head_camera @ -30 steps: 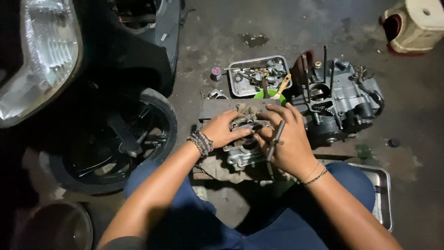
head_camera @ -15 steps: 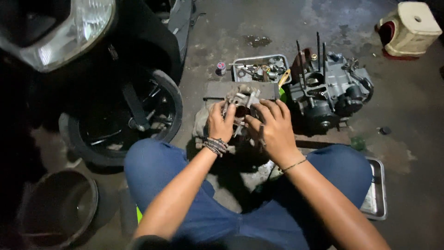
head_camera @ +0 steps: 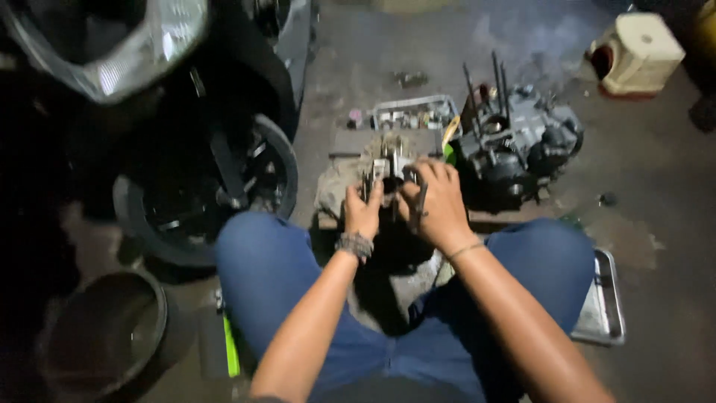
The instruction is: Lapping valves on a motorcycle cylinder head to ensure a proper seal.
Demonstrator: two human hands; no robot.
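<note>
Dim concrete floor, workshop. Basin (head_camera: pixel 104 336) sat at 8 o'clock, scooter wheel (head_camera: pixel 205 194) at 9, headlight (head_camera: pixel 127 45) at 11. Left hand (head_camera: pixel 363 213) was curled around the left side of a small metal engine part (head_camera: pixel 388 170), held up above the knees at 12. Right hand (head_camera: pixel 440 205) was closed over its right side, a thin dark tool (head_camera: pixel 422 200) pinched in the fingers. Parts tray (head_camera: pixel 414 116) lay beyond, engine block (head_camera: pixel 518 145) with studs at 1, second tray (head_camera: pixel 600 306) at 4. Looks like mid-teardown or refit of the part; next move likely needs a steady left-hand hold while the tool works a small fitting.
</note>
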